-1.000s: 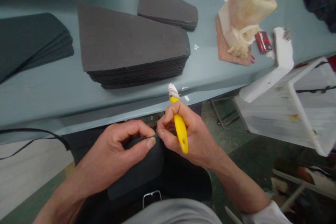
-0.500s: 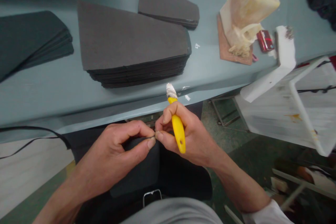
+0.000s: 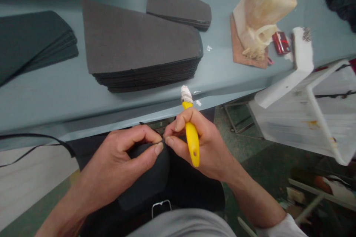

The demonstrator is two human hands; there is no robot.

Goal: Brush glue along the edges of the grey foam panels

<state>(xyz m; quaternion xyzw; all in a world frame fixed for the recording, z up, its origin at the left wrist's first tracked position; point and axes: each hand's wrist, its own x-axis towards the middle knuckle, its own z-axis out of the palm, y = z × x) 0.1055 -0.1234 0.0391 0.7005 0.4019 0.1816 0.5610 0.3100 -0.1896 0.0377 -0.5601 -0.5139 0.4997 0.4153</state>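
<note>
My left hand (image 3: pixel 129 159) pinches the upper edge of a dark grey sheet-like piece (image 3: pixel 150 177) between thumb and forefinger, above my lap. Close beside it, my right hand (image 3: pixel 201 140) is closed around a yellow-handled brush (image 3: pixel 192 140), whose pale, caked bristles point up toward the table edge. The right thumb and forefinger also pinch near the piece's edge, close to the left fingertips; what exactly lies between them is too small to make out. Beyond my hands sits a thick stack of dark tapered pieces (image 3: pixel 141 40).
More dark stacks lie at the left (image 3: pixel 36 40) and back (image 3: pixel 178 2) of the blue-grey table (image 3: pixel 91 107). A stained plastic container (image 3: pixel 261 7) stands at the right, near a red packet (image 3: pixel 280 42) and a bent white piece (image 3: pixel 302 55). Off the table is a white-framed bin (image 3: pixel 294 118).
The brush has swung slightly to the right in my right hand. The fingertips of both hands have parted a little, and a dark strip end now shows above the left forefinger.
</note>
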